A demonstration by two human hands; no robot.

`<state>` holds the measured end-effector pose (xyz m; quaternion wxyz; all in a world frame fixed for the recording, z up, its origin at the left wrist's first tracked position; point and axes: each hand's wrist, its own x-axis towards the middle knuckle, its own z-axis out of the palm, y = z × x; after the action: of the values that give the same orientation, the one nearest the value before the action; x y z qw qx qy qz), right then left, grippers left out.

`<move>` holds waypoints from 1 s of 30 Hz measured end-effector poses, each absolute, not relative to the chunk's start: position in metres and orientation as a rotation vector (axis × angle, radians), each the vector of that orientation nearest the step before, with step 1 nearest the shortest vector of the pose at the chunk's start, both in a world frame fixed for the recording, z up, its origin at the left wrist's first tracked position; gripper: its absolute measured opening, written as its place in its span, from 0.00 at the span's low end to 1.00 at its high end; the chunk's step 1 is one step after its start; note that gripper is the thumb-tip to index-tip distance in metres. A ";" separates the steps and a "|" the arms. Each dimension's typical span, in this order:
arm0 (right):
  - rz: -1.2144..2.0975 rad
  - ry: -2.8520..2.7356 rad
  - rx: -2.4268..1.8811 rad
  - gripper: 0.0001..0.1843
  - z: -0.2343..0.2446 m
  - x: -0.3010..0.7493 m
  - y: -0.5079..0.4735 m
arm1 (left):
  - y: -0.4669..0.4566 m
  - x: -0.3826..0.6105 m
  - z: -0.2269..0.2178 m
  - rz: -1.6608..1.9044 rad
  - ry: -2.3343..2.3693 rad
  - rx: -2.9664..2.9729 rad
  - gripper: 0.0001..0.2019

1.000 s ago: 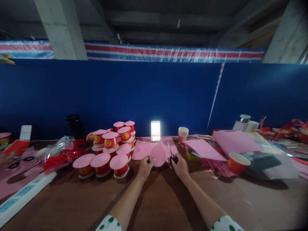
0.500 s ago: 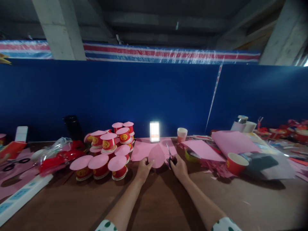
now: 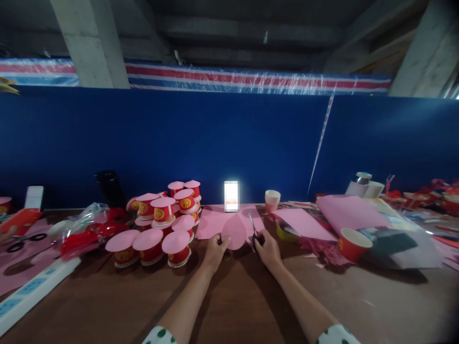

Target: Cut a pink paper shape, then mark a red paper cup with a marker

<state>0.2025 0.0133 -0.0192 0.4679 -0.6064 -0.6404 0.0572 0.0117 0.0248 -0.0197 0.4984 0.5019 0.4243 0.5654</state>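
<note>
Noted left hand [image 3: 214,248] near the middle of the surface [image 3: 229,301], toward its far edge, grip pinched shut on the lower left rim of a rounded pink paper piece [image 3: 234,232]. Noted right hand [image 3: 267,244] just beside it on the right, grip closed through the black handles of scissors [image 3: 254,228]. Blades pointing up and away at the right rim of the piece; too small to tell whether parted or whether paper sits between them. Found the piece raised slightly, overlapping a flat pink sheet [image 3: 212,222] behind it.

Logged a lit phone [image 3: 231,196] upright at the far edge and a pale paper cup [image 3: 272,199] to its right. Logged a cluster of red cups [image 3: 152,241] capped with pink discs toward the far left. Logged a white power strip [image 3: 34,290] at the left edge and an open red cup [image 3: 353,243] toward the right edge amid pink sheets and scraps.

Judged step in hand: trimming the outline of the pink piece. Judged that a further cut calls for turning the piece with the left grip to feed the curve into the blades, with the rim held taut and fingers clear of the cutting line.
</note>
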 end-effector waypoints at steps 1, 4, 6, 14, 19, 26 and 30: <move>0.138 -1.571 -1.487 0.12 -0.019 0.203 0.013 | 0.025 0.012 -0.020 1.372 1.025 1.215 0.14; 0.134 -1.571 -1.486 0.13 -0.020 0.203 0.014 | 0.025 0.012 -0.020 1.381 1.019 1.214 0.14; 0.134 -1.570 -1.485 0.14 -0.021 0.203 0.014 | 0.025 0.012 -0.020 1.378 1.018 1.209 0.14; 0.143 -1.572 -1.484 0.13 -0.022 0.203 0.015 | 0.023 0.013 -0.016 1.373 1.023 1.192 0.15; 0.152 -1.570 -1.487 0.12 -0.022 0.203 0.015 | 0.024 0.012 -0.017 1.371 1.022 1.186 0.15; 0.155 -1.573 -1.490 0.14 -0.021 0.203 0.014 | 0.023 0.012 -0.017 1.369 1.016 1.185 0.16; 0.155 -1.576 -1.491 0.13 -0.020 0.203 0.014 | 0.022 0.012 -0.015 1.358 1.022 1.181 0.16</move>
<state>0.2026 0.0140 -0.0200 0.4647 -0.6071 -0.6415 0.0629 0.0123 0.0225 -0.0155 0.5106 0.4907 0.4246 0.5641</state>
